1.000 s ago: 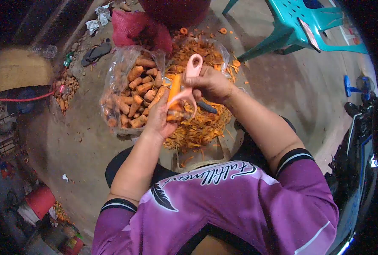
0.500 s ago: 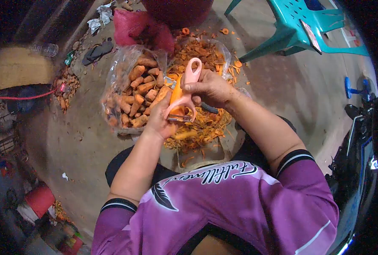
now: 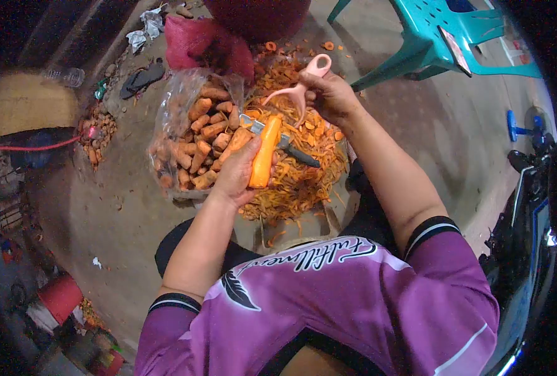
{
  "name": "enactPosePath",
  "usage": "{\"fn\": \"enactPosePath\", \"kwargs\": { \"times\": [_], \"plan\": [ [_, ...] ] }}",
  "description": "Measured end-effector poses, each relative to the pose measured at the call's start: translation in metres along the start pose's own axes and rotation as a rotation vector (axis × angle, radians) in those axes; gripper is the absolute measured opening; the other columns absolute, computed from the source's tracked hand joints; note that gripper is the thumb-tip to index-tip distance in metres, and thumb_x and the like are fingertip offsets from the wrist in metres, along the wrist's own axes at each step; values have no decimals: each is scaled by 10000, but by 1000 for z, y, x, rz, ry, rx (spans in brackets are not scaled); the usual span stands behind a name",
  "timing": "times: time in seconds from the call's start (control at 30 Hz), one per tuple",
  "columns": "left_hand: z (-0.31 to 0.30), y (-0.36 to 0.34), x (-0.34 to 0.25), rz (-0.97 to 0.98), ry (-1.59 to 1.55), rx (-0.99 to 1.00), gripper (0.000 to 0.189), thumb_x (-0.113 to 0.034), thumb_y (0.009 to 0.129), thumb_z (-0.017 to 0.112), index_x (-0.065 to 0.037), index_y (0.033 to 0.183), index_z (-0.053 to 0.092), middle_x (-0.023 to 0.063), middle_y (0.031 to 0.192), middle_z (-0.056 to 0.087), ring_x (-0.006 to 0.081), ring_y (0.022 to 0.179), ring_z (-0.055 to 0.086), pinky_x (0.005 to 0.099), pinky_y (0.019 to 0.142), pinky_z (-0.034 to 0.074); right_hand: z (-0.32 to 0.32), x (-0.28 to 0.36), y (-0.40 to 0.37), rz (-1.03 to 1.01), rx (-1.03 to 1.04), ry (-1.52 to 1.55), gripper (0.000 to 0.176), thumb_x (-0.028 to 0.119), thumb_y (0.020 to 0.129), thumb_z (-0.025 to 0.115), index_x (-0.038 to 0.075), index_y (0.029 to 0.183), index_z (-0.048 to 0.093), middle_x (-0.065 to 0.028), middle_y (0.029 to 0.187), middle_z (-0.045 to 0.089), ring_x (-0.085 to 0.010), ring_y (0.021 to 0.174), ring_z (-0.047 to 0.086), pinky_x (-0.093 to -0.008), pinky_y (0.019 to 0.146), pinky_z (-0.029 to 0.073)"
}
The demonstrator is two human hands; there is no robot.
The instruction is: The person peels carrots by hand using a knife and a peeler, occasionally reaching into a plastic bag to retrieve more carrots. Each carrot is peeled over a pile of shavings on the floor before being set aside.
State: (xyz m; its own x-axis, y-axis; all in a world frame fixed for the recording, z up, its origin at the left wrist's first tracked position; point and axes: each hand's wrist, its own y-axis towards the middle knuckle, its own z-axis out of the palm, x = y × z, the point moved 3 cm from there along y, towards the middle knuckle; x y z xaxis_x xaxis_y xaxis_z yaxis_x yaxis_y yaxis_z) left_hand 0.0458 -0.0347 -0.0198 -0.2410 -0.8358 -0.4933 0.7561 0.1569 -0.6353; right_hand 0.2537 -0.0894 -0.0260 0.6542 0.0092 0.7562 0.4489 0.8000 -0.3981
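Note:
My left hand [image 3: 236, 174] is closed around a bright orange peeled carrot [image 3: 264, 153], held tilted with one end toward me. Up and to the right, my right hand [image 3: 330, 99] grips a pink Y-shaped peeler [image 3: 296, 94] by its handle, its head apart from the carrot. Beneath the carrot, a knife with a black handle [image 3: 302, 155] lies over a heap of carrot peelings [image 3: 297, 194]; the carrot hides part of its blade. Left of my hands stands a clear plastic bag [image 3: 173, 113] full of unpeeled carrots [image 3: 211, 130].
A red mesh sack [image 3: 197, 44] and a dark red tub [image 3: 260, 19] stand beyond the peelings. At the right are a green plastic chair [image 3: 429, 37] and a motorcycle [image 3: 529, 232]. Carrot scraps [image 3: 97, 135] and a sandal [image 3: 142, 79] lie on the floor at left.
My right hand has lifted the peeler off the carrot, moving it up and to the right. The carrot stays in my left hand, and more of the knife now shows.

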Motion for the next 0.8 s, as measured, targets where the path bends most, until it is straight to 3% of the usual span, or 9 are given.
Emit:
{"fn": "enactPosePath", "kwargs": {
  "times": [0.07,0.1,0.27,0.4,0.43,0.6,0.67,0.7,0.8],
  "plan": [
    [2,-2,-1,41,53,6,347,-336,820,478,-45,1009,471,46,781,530,106,658,516,236,540,434,-11,9,4,-71,-191,-185,115,120,762,566,53,791,477,-10,642,482,-80,499,416,-211,461,333],
    [5,-5,-3,68,80,-6,348,-317,818,490,-38,1024,472,40,790,531,102,673,514,226,560,431,-13,10,3,-52,-189,-40,111,141,775,550,60,782,475,-3,634,480,-80,484,408,-209,452,315],
    [7,-1,-5,184,223,-54,385,-215,801,540,-9,1116,457,22,900,539,78,771,501,195,677,405,20,1,-13,24,80,-99,119,162,758,564,67,765,493,-1,584,477,-97,484,430,-221,445,325],
    [15,-7,-9,238,368,-90,392,-169,800,542,3,1138,447,27,970,535,73,822,492,193,727,388,-14,10,3,-68,-182,-201,120,124,749,581,44,784,498,-19,643,518,-113,505,482,-239,453,371],
    [17,-9,-11,252,409,-98,390,-163,800,540,7,1139,447,29,979,534,73,833,490,193,735,385,-22,9,5,13,-220,-74,119,128,762,570,41,781,491,-18,643,515,-107,499,472,-232,451,369],
    [9,-4,-11,281,464,-78,375,-141,803,532,17,1133,448,40,987,534,77,862,485,202,753,379,-2,-13,2,69,86,44,145,154,741,599,62,767,490,-18,624,512,-108,506,481,-238,467,421],
    [8,-7,-12,310,457,-73,362,-139,806,527,18,1124,453,41,983,532,79,865,482,206,756,378,-32,-24,18,-3,-128,18,157,150,737,604,65,777,478,-24,632,511,-116,524,492,-252,472,428],
    [10,-9,-15,333,437,-79,352,-140,808,524,17,1116,458,39,978,531,80,862,481,207,756,377,-48,-29,22,69,-324,-89,116,134,773,556,82,798,455,-22,645,485,-131,554,482,-259,527,420],
    [-3,-15,-24,315,337,-116,323,-151,813,518,15,1086,470,30,939,525,84,828,476,211,742,377,-71,-54,23,145,-534,-44,124,150,785,544,65,793,453,-46,689,497,-154,588,503,-275,547,442]
  ]
}}
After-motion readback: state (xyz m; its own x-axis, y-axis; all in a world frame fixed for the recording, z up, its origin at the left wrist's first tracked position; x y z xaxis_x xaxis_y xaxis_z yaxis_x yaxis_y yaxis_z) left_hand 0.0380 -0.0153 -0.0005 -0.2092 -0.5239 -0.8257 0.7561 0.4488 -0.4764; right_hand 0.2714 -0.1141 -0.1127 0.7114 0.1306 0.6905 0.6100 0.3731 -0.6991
